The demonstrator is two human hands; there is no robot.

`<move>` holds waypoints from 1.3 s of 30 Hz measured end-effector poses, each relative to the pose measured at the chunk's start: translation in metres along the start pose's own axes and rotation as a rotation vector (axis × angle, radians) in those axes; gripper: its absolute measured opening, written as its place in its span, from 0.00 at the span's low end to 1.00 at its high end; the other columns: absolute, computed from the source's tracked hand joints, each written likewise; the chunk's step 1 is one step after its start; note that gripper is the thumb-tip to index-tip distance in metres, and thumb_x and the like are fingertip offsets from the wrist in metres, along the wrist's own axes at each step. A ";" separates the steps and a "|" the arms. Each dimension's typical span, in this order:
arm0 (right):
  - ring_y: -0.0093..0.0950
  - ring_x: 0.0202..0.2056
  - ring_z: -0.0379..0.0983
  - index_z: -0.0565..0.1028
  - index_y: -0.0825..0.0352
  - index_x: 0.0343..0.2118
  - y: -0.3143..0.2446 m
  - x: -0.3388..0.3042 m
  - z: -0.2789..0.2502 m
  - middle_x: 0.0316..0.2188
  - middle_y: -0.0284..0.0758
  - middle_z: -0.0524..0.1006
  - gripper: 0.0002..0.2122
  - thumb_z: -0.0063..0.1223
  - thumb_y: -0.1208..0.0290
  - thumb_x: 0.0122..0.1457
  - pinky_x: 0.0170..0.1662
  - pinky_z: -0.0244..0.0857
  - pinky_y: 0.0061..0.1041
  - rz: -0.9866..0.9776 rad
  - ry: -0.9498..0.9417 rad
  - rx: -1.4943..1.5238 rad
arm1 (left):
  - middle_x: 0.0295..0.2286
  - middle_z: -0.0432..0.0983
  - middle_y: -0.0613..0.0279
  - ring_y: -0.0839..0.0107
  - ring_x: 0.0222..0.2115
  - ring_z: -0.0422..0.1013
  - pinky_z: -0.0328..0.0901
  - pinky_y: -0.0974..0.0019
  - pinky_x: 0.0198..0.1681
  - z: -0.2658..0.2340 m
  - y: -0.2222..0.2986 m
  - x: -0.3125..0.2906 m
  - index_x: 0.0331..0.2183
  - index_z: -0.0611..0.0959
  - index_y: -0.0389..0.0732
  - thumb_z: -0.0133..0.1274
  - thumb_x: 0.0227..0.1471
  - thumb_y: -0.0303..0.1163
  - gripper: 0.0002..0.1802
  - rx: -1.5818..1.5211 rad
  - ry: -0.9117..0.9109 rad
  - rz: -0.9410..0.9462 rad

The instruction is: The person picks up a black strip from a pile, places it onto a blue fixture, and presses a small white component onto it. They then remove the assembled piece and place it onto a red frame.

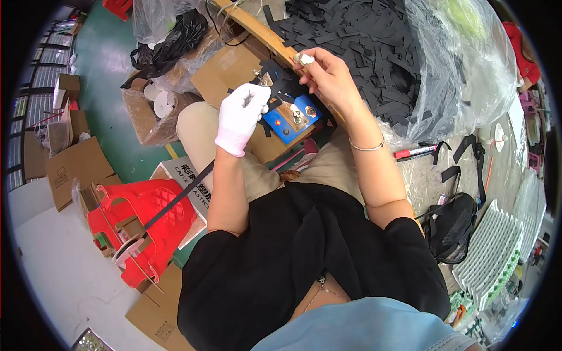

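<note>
My left hand (241,116) wears a white glove with a pink cuff. Its fingers are pinched together beside a small blue device (285,130) with metal fittings, and dark material shows at the fingertips. A long black strap (180,196) runs up from the lower left, passes behind my left forearm and seems to reach that hand. To the right, my bare right hand (331,76) hovers over a wooden table edge (275,44), fingers loosely curled and apart. White wrapping (304,58) covers a fingertip. No held thing shows in this hand.
Many cut black strips (374,52) are heaped beyond my right hand, beside clear plastic sheeting (451,88). A red marker (414,152) and a black bag (453,225) lie at right. On the left stand a red stool (170,205), a strap reel (129,251) and cardboard boxes (79,169).
</note>
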State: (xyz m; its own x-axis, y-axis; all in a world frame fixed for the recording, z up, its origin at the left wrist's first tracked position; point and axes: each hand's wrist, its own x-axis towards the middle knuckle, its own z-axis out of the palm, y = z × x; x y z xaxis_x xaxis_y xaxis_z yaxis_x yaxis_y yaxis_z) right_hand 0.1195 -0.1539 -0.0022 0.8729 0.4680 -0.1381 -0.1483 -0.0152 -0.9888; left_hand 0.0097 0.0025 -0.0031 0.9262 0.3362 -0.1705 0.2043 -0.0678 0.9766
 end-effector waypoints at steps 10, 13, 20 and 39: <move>0.11 0.25 0.64 0.67 0.70 0.46 -0.009 -0.007 -0.023 0.26 0.24 0.72 0.17 0.51 0.72 0.53 0.26 0.58 0.11 -0.048 -0.392 0.001 | 0.17 0.69 0.71 0.86 0.17 0.61 0.55 0.81 0.19 0.005 0.016 -0.005 0.27 0.78 0.39 0.52 0.49 0.32 0.07 -0.103 -0.050 0.003; 0.15 0.26 0.66 0.71 0.73 0.42 -0.008 -0.006 -0.027 0.29 0.29 0.73 0.15 0.51 0.78 0.49 0.32 0.61 0.14 0.005 -0.536 0.127 | 0.17 0.69 0.70 0.86 0.17 0.61 0.55 0.81 0.19 0.007 0.017 -0.004 0.27 0.78 0.38 0.52 0.49 0.32 0.07 -0.065 -0.057 0.025; 0.10 0.22 0.62 0.73 0.71 0.31 -0.010 -0.006 -0.023 0.24 0.26 0.71 0.09 0.56 0.72 0.49 0.23 0.55 0.10 0.087 -0.342 -0.017 | 0.16 0.69 0.70 0.86 0.17 0.62 0.56 0.81 0.19 0.009 0.008 -0.003 0.27 0.78 0.37 0.53 0.49 0.32 0.08 0.001 0.002 0.030; 0.30 0.27 0.69 0.76 0.70 0.26 0.020 0.009 -0.018 0.29 0.39 0.70 0.10 0.53 0.69 0.45 0.33 0.64 0.25 -0.188 0.094 -0.772 | 0.16 0.69 0.71 0.85 0.17 0.61 0.56 0.79 0.20 -0.016 -0.030 -0.003 0.26 0.78 0.38 0.52 0.49 0.35 0.10 0.089 -0.040 -0.113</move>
State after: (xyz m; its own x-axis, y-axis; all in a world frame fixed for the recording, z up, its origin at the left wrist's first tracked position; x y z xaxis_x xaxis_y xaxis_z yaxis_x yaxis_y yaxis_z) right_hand 0.1327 -0.1662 -0.0242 0.8920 0.4474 0.0642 0.3384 -0.5670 -0.7510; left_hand -0.0039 0.0187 -0.0300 0.9072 0.3092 -0.2852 0.3335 -0.1155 0.9356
